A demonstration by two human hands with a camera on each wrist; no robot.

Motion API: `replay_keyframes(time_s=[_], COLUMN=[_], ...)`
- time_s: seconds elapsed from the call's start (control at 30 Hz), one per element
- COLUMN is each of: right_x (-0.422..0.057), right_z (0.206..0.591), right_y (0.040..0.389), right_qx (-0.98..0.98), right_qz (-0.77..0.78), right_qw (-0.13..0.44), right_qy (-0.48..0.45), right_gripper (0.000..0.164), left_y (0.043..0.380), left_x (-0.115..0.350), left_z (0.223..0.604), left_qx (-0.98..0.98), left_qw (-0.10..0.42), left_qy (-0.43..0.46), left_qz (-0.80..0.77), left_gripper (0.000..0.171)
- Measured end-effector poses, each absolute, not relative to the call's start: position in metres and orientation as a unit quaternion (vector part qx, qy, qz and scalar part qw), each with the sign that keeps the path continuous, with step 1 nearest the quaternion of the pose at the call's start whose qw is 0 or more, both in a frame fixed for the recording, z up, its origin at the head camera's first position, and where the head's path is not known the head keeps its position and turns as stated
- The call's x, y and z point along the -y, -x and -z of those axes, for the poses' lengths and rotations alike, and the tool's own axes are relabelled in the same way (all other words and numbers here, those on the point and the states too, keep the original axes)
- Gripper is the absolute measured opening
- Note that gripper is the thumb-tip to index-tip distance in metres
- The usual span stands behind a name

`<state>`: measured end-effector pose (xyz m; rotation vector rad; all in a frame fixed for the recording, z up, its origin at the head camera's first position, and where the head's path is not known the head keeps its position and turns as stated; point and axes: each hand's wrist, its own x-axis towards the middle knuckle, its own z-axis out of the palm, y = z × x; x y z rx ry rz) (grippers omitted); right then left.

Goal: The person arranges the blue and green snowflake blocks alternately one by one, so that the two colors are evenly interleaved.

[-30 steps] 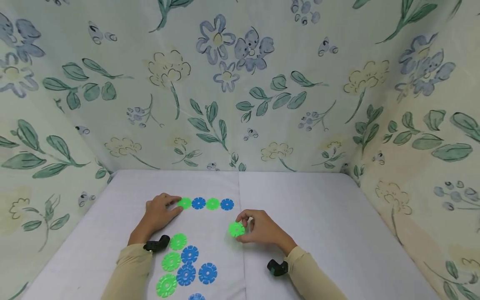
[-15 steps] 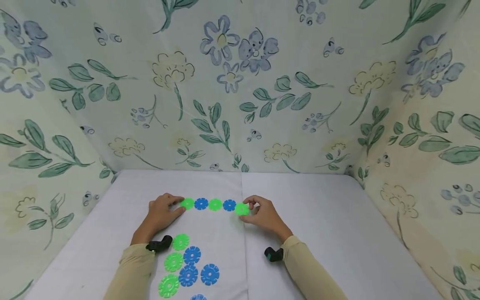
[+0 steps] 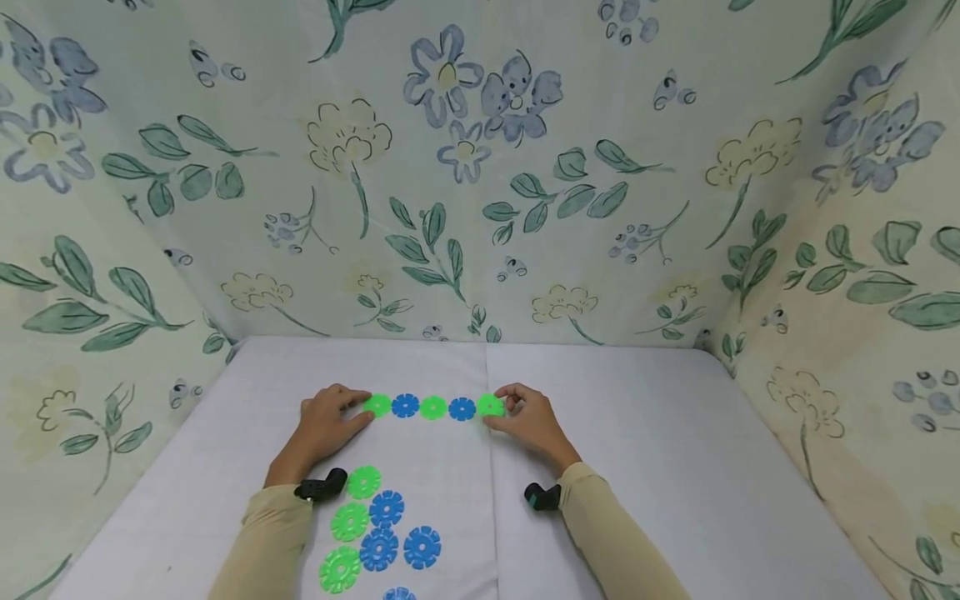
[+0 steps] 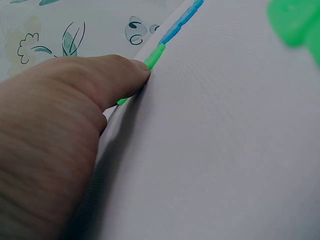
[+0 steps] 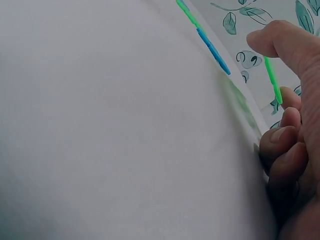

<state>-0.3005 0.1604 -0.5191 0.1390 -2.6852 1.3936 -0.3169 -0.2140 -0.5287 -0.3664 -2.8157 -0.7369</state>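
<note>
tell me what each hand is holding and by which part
The right hand pinches the raised green disc by its rim; the left hand pinches the left-end green disc of the row, also by its rim.

Notched plastic discs: 12 visible. Green discs (image 3: 432, 407): 6, three in the far row, three in the near cluster. Blue discs (image 3: 405, 406): 6, two in the far row, four nearer; the last one is cut off by the bottom edge, so it's likely one disc but only partly seen. Hands: 2, one left hand (image 3: 326, 422), one right hand (image 3: 534, 425). Black wrist cameras (image 3: 322, 486): 2. Beige sleeves (image 3: 265, 537): 2. White-covered table (image 3: 637, 467): 1.
</note>
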Motion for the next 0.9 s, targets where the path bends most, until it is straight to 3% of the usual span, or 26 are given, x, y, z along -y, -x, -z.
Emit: replay_keyframes(time_s=[0.9], right_x=[-0.1526], right_z=[0.5258], right_y=[0.3048], right_qx=[0.921], right_qz=[-0.384], right_qw=[0.068], right_qy=[0.01], right_gripper=[0.04], left_y=[0.3162], left_x=[0.2146], left_z=[0.5323], left_qx=[0.953], left_qw=[0.106], left_qy=[0.124], left_qz=[0.257], left_gripper=[0.04])
